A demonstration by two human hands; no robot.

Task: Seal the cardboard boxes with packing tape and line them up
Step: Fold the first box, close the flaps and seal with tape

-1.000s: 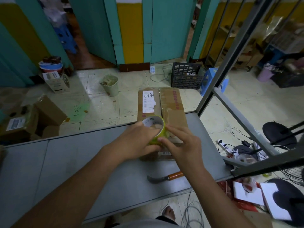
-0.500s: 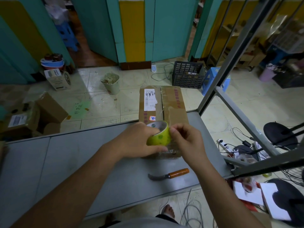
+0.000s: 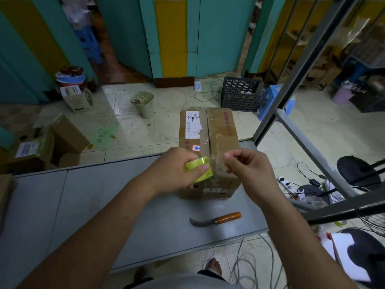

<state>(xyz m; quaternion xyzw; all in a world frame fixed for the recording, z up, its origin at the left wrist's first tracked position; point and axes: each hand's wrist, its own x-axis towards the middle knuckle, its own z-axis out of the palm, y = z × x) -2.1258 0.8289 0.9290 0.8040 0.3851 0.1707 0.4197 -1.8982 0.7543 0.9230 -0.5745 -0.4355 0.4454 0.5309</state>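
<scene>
The grey table (image 3: 83, 205) carries one cardboard box (image 3: 220, 130) at its far edge. The box's flaps are closed, so its contents are hidden; a torn shipping label sits on the left flap. On the floor beyond stand a black plastic crate (image 3: 239, 97), its contents too dim to tell, and a cream bin (image 3: 143, 105) filled with cardboard scraps. Over the box's near end, the left hand (image 3: 177, 172) grips a yellow-green roll of packing tape (image 3: 200, 170) with its fingers curled round it. The right hand (image 3: 248, 170) pinches the clear tape end between thumb and fingertips. A curved knife (image 3: 214, 220) with a wooden handle lies on the table near the box.
</scene>
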